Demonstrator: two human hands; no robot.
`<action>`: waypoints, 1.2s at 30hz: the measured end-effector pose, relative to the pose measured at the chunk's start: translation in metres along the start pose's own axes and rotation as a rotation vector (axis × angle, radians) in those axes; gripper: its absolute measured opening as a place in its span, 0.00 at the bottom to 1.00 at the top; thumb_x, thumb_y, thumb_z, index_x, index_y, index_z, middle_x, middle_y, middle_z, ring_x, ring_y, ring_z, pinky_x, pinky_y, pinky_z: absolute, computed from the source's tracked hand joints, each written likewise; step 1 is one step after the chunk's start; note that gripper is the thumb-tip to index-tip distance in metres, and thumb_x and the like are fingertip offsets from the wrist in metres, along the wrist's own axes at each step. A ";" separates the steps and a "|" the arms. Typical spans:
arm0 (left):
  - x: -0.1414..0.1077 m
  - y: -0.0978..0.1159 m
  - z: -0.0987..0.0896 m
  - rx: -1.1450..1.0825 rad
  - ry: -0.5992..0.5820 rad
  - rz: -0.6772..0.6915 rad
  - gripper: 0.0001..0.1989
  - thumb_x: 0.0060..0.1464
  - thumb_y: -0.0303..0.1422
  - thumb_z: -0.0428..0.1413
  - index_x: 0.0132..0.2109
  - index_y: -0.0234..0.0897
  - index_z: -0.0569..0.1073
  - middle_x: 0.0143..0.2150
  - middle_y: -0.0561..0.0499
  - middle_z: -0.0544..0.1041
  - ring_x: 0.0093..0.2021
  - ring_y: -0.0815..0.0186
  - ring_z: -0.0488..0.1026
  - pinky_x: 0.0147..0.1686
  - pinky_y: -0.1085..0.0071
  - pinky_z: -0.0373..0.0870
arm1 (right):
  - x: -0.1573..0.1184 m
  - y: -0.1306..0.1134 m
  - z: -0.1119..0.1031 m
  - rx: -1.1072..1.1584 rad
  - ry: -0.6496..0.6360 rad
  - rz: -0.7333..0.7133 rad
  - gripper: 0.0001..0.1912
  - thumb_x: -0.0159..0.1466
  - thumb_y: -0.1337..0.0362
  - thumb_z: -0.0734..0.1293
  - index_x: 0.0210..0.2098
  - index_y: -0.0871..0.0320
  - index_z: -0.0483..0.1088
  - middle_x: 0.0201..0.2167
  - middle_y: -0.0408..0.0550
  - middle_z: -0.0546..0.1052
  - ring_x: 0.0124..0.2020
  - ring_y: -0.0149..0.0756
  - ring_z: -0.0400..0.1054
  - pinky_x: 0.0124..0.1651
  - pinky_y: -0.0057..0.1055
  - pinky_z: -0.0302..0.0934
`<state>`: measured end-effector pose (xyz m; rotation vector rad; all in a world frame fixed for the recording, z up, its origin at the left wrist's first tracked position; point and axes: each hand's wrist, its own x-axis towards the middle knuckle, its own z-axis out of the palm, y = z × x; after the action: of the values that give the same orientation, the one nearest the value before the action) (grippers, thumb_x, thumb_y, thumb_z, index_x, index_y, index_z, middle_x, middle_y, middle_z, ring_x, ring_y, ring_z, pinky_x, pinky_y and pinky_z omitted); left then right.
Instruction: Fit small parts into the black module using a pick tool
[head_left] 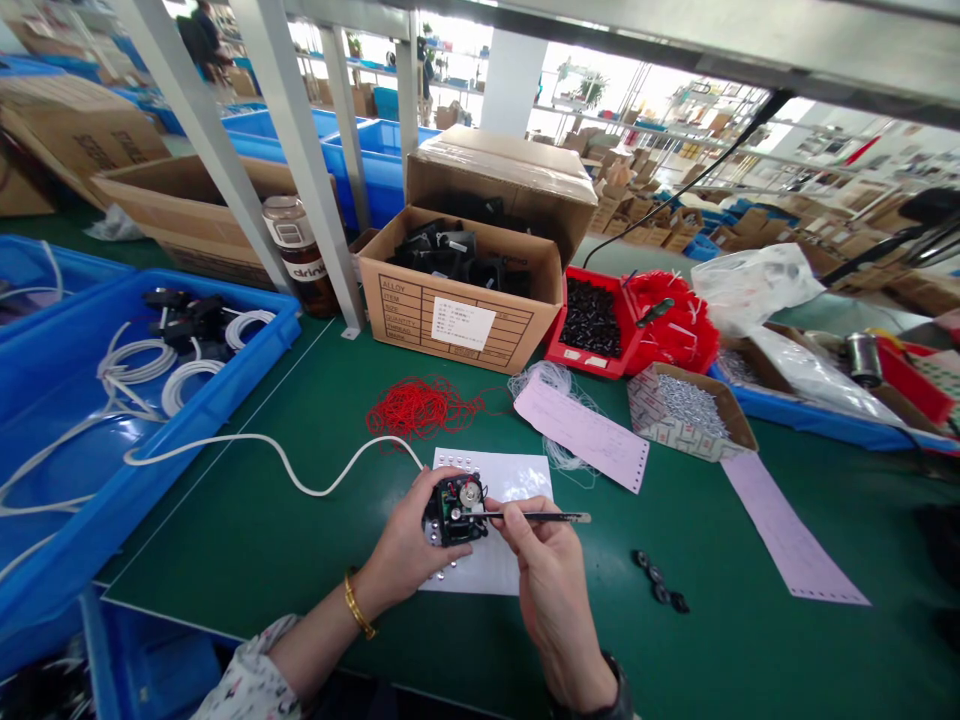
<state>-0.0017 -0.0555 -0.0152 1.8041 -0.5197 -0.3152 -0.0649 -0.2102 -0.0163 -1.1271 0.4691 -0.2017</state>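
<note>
My left hand [409,545] is closed around a small black housing [435,522] whose open face shows a circuit board, a round silvery part and thin red wires. From its upper side a white cable [300,485] runs left across the table to the blue bin. Between the fingers of my right hand [551,565] are slim tweezers [555,517], held level, with their tip over the housing's inside. Whether the tip grips anything is too small to tell. Beneath both hands lies a white sheet [491,575] with small shiny round pieces along its left side.
A blue bin [217,425] with cabled black parts stands left. Behind are red wires [420,405], a carton [457,310] of black parts, a red tray [555,350] and a box of screws [652,440]. Metal posts [300,150] rise behind; black pieces [660,582] lie right.
</note>
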 end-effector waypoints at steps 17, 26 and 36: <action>-0.002 -0.020 0.007 0.079 0.106 0.107 0.40 0.37 0.21 0.67 0.55 0.44 0.59 0.55 0.47 0.63 0.57 0.57 0.62 0.57 0.55 0.60 | 0.000 0.000 -0.001 -0.086 -0.002 -0.070 0.15 0.55 0.54 0.71 0.30 0.60 0.69 0.34 0.49 0.76 0.39 0.40 0.69 0.42 0.34 0.61; 0.000 -0.035 0.009 0.038 0.128 0.412 0.31 0.47 0.30 0.63 0.54 0.46 0.57 0.56 0.45 0.62 0.57 0.58 0.62 0.55 0.56 0.63 | -0.001 -0.005 0.003 -0.158 0.020 -0.132 0.15 0.57 0.53 0.70 0.30 0.60 0.69 0.32 0.49 0.75 0.39 0.40 0.70 0.41 0.33 0.63; -0.001 -0.049 0.006 0.251 0.115 0.426 0.16 0.57 0.39 0.54 0.51 0.45 0.62 0.59 0.44 0.58 0.57 0.60 0.62 0.53 0.65 0.66 | -0.015 0.007 0.021 -0.564 -0.080 -0.969 0.08 0.61 0.73 0.64 0.38 0.54 0.68 0.36 0.48 0.74 0.39 0.34 0.69 0.41 0.28 0.66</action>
<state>0.0033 -0.0489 -0.0640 1.8805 -0.8719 0.1528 -0.0691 -0.1846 -0.0114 -1.8508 -0.1494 -0.9024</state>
